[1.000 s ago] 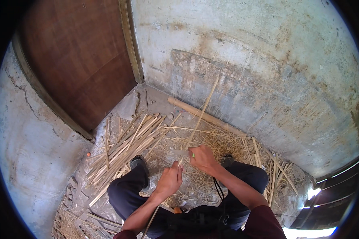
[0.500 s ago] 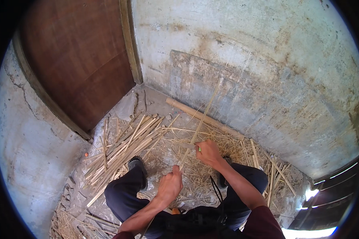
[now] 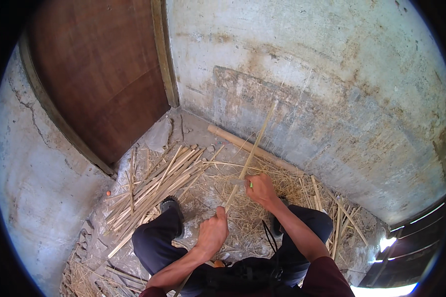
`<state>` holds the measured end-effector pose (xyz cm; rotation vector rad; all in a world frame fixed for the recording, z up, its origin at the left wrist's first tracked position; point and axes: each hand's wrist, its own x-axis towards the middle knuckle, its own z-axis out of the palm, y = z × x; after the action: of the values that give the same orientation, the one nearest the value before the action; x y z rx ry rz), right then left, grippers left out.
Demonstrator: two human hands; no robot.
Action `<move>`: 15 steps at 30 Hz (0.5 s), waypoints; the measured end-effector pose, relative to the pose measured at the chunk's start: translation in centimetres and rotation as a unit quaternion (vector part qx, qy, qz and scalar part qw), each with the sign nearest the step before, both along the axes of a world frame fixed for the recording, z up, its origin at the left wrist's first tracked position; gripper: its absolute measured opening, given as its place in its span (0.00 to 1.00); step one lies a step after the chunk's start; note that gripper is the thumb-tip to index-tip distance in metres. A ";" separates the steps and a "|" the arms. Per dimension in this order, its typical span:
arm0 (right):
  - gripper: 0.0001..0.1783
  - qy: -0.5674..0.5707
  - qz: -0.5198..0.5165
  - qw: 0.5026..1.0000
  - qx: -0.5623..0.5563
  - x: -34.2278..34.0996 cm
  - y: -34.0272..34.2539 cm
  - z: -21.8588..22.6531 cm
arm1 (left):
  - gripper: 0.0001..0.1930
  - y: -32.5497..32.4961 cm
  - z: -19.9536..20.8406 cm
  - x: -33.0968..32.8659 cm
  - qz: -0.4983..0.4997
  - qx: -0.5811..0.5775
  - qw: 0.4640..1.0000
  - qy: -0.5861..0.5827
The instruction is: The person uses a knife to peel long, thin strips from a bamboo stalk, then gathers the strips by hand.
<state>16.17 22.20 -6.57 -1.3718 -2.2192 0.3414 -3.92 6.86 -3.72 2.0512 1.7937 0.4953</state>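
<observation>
Stained wall [image 3: 302, 114]; left grip [image 3: 213, 231] around strip [image 3: 256, 143], right grip [image 3: 261, 190] around knife [image 3: 238, 182], farther apart than before

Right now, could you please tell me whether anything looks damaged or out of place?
Yes: a jagged dark crack breaks the pale bluish wall left of the brown wooden door, which suggests damage.

Dusty floor [image 3: 192, 129]: stick pile [image 3: 166, 173], loose shavings [image 3: 245, 223], 1 thick pole [image 3: 270, 156].

A long, narrow, pale-tan bamboo strip [image 3: 257, 142] slanted away and rightward from the left hand [image 3: 213, 231], which gripped it. The short grey blade of a knife [image 3: 238, 182], green showing at its handle, crossed the strip, clasped in the right hand [image 3: 261, 189].
</observation>
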 end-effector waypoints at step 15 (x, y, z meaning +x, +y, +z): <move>0.11 0.021 -0.224 0.963 0.152 7.3 6.9 -1.8 | 0.10 -2.1 0.8 0.8 -0.040 -0.017 0.999 0.005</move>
<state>23.51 29.11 -8.32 -1.6133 -1.7663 -0.1261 -3.10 4.73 -2.94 2.0964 1.7057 0.4278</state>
